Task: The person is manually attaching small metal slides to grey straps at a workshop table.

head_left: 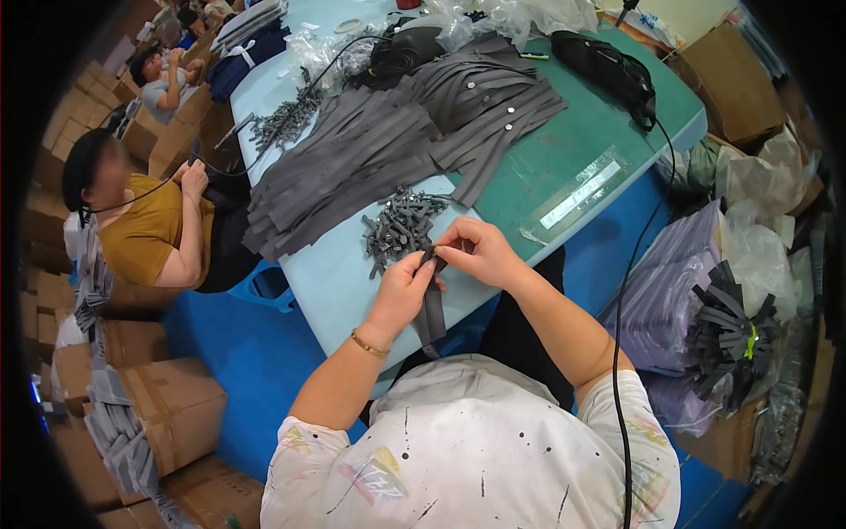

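Observation:
Close together at the table's near edge, my left hand (404, 284) and my right hand (477, 250) pinch the top end of a dark grey strap (430, 316). The strap hangs down between them toward my lap. What my fingertips grip at its end is too small to make out. Just beyond my left hand lies a pile of short grey strap pieces with small metal parts (398, 231). Farther off, long flat grey straps (352, 163) are heaped across the table, and a few round shiny bits (509, 112) lie on them.
The table top (326, 295) is pale blue, with a green mat (582, 123) at right. A black bag (604, 75) and clear plastic bags stand at the back. A black cable (621, 353) runs down my right side. At left sits a co-worker (150, 220) near cardboard boxes (167, 406).

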A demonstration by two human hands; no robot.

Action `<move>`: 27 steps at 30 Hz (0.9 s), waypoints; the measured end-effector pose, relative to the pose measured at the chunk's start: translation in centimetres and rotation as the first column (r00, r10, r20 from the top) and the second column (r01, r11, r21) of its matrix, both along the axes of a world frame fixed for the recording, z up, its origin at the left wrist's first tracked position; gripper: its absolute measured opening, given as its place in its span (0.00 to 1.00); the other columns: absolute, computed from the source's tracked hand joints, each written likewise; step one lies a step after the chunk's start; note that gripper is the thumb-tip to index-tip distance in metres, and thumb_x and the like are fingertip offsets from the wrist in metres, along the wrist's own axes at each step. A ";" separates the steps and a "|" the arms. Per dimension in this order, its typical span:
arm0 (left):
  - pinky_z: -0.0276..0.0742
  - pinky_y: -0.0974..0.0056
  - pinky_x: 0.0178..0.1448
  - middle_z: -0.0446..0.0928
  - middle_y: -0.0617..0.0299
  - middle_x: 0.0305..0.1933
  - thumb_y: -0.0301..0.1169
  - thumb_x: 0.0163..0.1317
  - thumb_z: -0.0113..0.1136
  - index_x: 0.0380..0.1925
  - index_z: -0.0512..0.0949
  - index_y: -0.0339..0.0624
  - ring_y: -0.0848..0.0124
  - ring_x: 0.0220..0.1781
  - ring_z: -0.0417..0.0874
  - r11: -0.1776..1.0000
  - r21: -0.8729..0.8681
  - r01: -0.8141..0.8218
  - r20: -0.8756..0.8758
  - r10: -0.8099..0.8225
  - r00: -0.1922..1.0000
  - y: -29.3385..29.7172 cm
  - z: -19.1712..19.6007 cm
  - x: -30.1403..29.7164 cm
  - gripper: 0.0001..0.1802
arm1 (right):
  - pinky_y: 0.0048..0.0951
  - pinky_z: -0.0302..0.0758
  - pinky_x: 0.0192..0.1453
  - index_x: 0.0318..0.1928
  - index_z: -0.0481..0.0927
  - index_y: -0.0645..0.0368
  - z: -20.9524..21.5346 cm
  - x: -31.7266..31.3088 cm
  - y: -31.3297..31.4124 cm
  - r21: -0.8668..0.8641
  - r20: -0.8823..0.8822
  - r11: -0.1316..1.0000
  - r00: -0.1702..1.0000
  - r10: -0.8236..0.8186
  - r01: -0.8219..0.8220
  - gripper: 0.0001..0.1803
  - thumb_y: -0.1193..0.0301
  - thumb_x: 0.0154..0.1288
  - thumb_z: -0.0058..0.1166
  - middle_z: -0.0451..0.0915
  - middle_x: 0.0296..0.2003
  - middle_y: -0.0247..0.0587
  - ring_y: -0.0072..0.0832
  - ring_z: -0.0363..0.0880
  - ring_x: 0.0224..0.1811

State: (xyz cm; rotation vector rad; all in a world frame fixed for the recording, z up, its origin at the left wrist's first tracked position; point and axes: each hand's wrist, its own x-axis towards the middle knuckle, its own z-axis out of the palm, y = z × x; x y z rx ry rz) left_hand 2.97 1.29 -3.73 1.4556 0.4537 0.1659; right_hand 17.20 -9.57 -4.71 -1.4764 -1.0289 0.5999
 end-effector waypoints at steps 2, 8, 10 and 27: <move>0.72 0.73 0.34 0.75 0.65 0.27 0.29 0.67 0.45 0.38 0.74 0.35 0.78 0.29 0.77 1.000 0.002 0.016 0.005 -0.016 1.000 0.0 -0.2 0.0 0.10 | 0.21 0.68 0.28 0.30 0.79 0.60 -0.2 0.1 -0.1 -0.018 -0.029 1.000 1.000 0.011 -0.012 0.06 0.71 0.54 0.59 0.76 0.25 0.33 0.19 0.74 0.25; 0.72 0.73 0.33 0.75 0.65 0.27 0.29 0.67 0.46 0.38 0.74 0.34 0.78 0.29 0.77 1.000 -0.025 -0.005 -0.019 0.005 1.000 -0.1 -0.1 -0.3 0.10 | 0.17 0.65 0.28 0.31 0.79 0.60 -0.4 -0.5 0.0 0.015 0.004 1.000 1.000 -0.016 0.016 0.05 0.72 0.57 0.58 0.74 0.27 0.29 0.14 0.69 0.25; 0.72 0.73 0.32 0.75 0.65 0.27 0.29 0.67 0.46 0.38 0.74 0.34 0.78 0.29 0.77 0.999 -0.040 -0.023 -0.030 0.021 0.999 -0.1 0.1 -0.3 0.10 | 0.18 0.66 0.28 0.31 0.79 0.60 -0.1 -0.5 0.0 0.006 0.023 1.000 1.000 -0.011 0.011 0.05 0.72 0.56 0.58 0.74 0.26 0.29 0.14 0.69 0.25; 0.73 0.73 0.32 0.73 0.64 0.28 0.28 0.67 0.44 0.39 0.73 0.35 0.78 0.28 0.76 0.999 -0.036 -0.026 -0.073 0.023 0.997 -0.1 0.0 -0.3 0.09 | 0.26 0.73 0.32 0.30 0.79 0.60 0.3 -0.6 0.1 -0.014 0.142 0.998 0.988 -0.061 0.063 0.07 0.70 0.53 0.59 0.77 0.26 0.37 0.26 0.77 0.27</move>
